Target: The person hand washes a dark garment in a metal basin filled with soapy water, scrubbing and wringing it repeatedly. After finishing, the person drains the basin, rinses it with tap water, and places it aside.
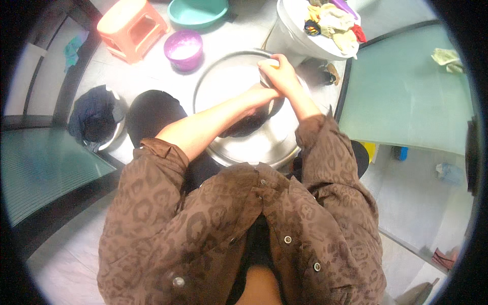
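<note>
A wide, round metal basin (251, 150) stands on the floor before me, between my knees. Dark wet-looking cloth (244, 127) lies bunched in it, partly under my left forearm. My left hand (262, 96) is low over the basin at the cloth; its fingers are mostly hidden behind my right wrist. Just beyond it, my right hand (280, 74) curls around a pale object (272, 62), too bright to identify. Between the two hands a greyish strip shows, and I cannot tell whether it is part of the cloth.
A purple bucket (183, 50) of foamy liquid, a pink plastic stool (129, 30) and a teal basin (198, 15) are beyond. At right stands a white tub (291, 34) topped with clothes (335, 21). A container of dark clothes (95, 114) sits left. Frosted glass panels (396, 95) flank me.
</note>
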`<action>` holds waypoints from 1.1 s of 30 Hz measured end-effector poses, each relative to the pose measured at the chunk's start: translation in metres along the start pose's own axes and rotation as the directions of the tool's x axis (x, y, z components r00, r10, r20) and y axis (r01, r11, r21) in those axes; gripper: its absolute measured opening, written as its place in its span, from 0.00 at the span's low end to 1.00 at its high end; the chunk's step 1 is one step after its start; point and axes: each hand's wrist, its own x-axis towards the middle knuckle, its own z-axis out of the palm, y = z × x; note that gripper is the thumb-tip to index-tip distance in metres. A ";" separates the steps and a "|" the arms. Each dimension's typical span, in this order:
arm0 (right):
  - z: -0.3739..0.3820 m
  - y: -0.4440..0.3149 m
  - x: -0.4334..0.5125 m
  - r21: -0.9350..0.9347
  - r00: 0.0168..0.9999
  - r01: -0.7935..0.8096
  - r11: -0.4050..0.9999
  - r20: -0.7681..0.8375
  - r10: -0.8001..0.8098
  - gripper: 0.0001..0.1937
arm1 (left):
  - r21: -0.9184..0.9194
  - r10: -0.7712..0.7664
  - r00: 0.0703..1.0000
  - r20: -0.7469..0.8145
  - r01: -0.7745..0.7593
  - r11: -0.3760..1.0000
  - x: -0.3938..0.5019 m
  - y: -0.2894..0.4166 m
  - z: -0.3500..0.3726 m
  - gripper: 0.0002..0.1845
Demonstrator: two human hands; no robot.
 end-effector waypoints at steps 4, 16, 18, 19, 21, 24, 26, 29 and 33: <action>-0.010 0.011 -0.032 0.555 0.967 -0.136 0.820 0.255 -0.013 0.33 | 0.206 0.138 0.989 -0.051 -0.124 0.971 0.004 0.000 -0.006 0.17; -0.032 -0.006 -0.052 0.636 0.965 0.061 0.769 0.158 -0.207 0.27 | -0.609 -0.639 0.762 0.105 0.557 0.565 -0.029 0.015 -0.043 0.40; -0.024 -0.013 -0.070 0.537 0.941 0.190 0.822 0.140 -0.309 0.28 | -0.744 -0.252 0.873 0.417 0.488 0.456 -0.020 0.002 -0.048 0.41; -0.021 -0.017 -0.078 0.425 0.919 0.285 0.859 0.132 -0.370 0.30 | -0.826 -0.030 0.877 0.479 0.463 0.322 -0.015 -0.004 -0.048 0.40; -0.014 -0.024 -0.095 0.293 0.844 0.468 0.834 0.133 -0.520 0.35 | -0.795 -0.083 0.938 0.338 0.332 0.507 -0.009 -0.015 -0.045 0.28; -0.018 -0.021 -0.109 0.173 0.776 0.599 0.782 0.117 -0.620 0.33 | -0.791 -0.034 0.960 0.277 0.248 0.559 -0.007 -0.029 -0.039 0.19; -0.027 -0.006 -0.111 0.124 0.728 0.659 0.742 0.145 -0.670 0.32 | -0.807 0.015 0.965 0.262 0.210 0.551 -0.007 -0.033 -0.038 0.17; -0.033 0.032 -0.106 0.482 0.874 0.355 0.801 0.134 -0.468 0.28 | -0.759 0.029 0.961 0.275 0.199 0.620 -0.006 -0.032 -0.038 0.15; -0.016 0.068 -0.101 0.717 0.876 -0.479 0.506 0.425 0.228 0.34 | -0.791 0.022 0.951 0.310 0.245 0.561 -0.019 -0.018 -0.030 0.20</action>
